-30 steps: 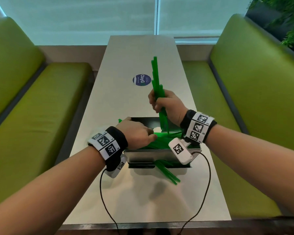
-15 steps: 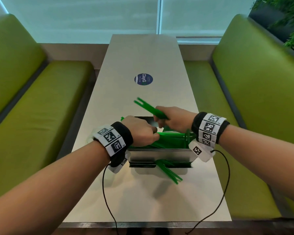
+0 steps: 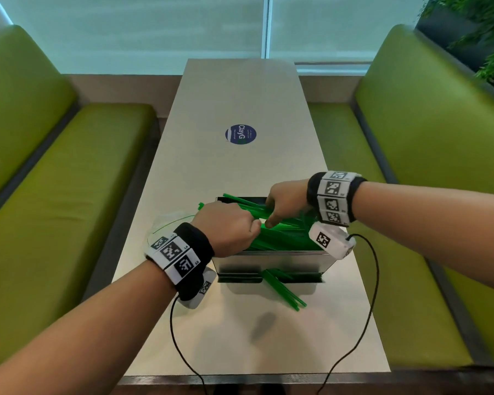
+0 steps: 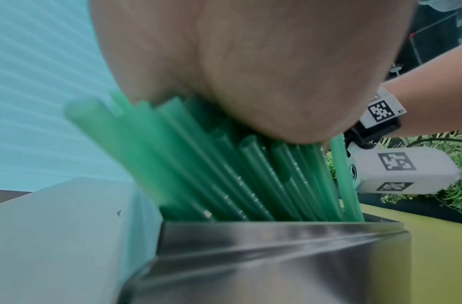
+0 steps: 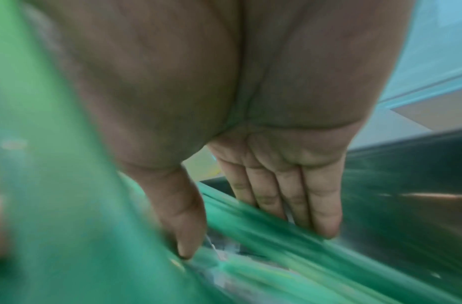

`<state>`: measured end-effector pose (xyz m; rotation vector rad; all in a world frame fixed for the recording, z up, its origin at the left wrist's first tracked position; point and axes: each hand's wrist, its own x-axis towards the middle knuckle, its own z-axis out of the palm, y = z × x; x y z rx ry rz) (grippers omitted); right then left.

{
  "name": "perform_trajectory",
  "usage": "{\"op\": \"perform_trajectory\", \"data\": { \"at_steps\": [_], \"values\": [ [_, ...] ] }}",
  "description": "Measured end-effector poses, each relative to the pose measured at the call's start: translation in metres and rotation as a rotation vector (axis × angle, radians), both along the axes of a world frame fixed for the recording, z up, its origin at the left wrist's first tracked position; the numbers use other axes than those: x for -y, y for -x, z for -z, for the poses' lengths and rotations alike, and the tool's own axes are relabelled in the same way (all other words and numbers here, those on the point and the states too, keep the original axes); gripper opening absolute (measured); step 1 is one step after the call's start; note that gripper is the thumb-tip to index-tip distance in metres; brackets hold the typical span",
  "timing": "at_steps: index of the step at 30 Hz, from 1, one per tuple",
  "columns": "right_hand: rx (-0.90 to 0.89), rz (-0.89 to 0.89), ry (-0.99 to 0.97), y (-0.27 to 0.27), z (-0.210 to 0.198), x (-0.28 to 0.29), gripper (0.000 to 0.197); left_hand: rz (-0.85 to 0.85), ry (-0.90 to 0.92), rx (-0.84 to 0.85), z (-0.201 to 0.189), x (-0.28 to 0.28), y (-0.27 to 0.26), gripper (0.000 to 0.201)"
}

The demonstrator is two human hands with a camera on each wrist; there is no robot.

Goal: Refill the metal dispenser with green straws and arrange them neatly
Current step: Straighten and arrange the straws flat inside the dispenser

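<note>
While a few loose straws [image 3: 284, 289] poked out of the slot at the bottom front of the metal dispenser [image 3: 271, 262] and lay across the table [image 3: 240, 92], both hands were down in the open top of the box. It sat near the close end of the table, full of green straws [image 3: 280, 238] lying crosswise and pretty messy. Left hand [image 3: 226, 228] was curled down onto the left end of the pile, where the left wrist cam showed straw ends [image 4: 224, 164] fanning out from under the palm, though whether the fingers actually gripped any, couldn't tell. Right hand [image 3: 287, 202] was a bit further back, pinching a small bunch [image 3: 247, 205] between thumb [image 5: 183, 222] and straight fingers [image 5: 321, 205], their tips sticking out left past the rim. Beyond that was a round blue sticker [image 3: 240, 134] mid-table, and green bench seats [image 3: 69, 181] either side
</note>
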<state>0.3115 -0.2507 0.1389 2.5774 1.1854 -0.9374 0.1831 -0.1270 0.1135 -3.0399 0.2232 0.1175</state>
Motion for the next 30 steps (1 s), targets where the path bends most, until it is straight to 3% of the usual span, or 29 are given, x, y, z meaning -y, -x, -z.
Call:
{"op": "perform_trajectory", "data": {
  "at_steps": [6, 8, 13, 16, 20, 26, 28, 30],
  "values": [
    [-0.123, 0.155, -0.191, -0.019, -0.029, 0.029, 0.028, 0.016, -0.008, 0.032, 0.003, -0.002, 0.001, 0.061],
    [-0.141, 0.195, -0.247, -0.026, -0.038, 0.043, 0.029, 0.015, -0.005, 0.031, 0.003, -0.001, 0.001, 0.059],
    [-0.352, 0.143, -0.242, -0.016, -0.046, 0.089, 0.039, -0.020, 0.008, -0.004, -0.002, 0.001, 0.001, 0.054],
    [-0.408, 0.152, -0.290, 0.003, -0.031, 0.101, 0.021, -0.035, 0.031, -0.036, -0.004, 0.002, -0.001, 0.053],
    [-0.318, 0.197, -0.455, 0.005, -0.038, 0.100, 0.016, 0.001, -0.004, -0.095, -0.003, 0.001, -0.003, 0.053],
    [-0.123, 0.203, -0.954, 0.004, -0.094, 0.074, 0.021, 0.056, -0.052, -0.102, -0.001, -0.001, -0.005, 0.047],
    [-0.045, 0.149, -0.899, 0.007, -0.085, 0.057, 0.021, 0.030, -0.028, -0.092, 0.002, -0.001, -0.004, 0.051],
    [0.020, 0.075, -0.722, 0.011, -0.065, 0.039, 0.022, 0.011, -0.029, -0.071, 0.004, -0.001, -0.003, 0.052]
  ]
}}
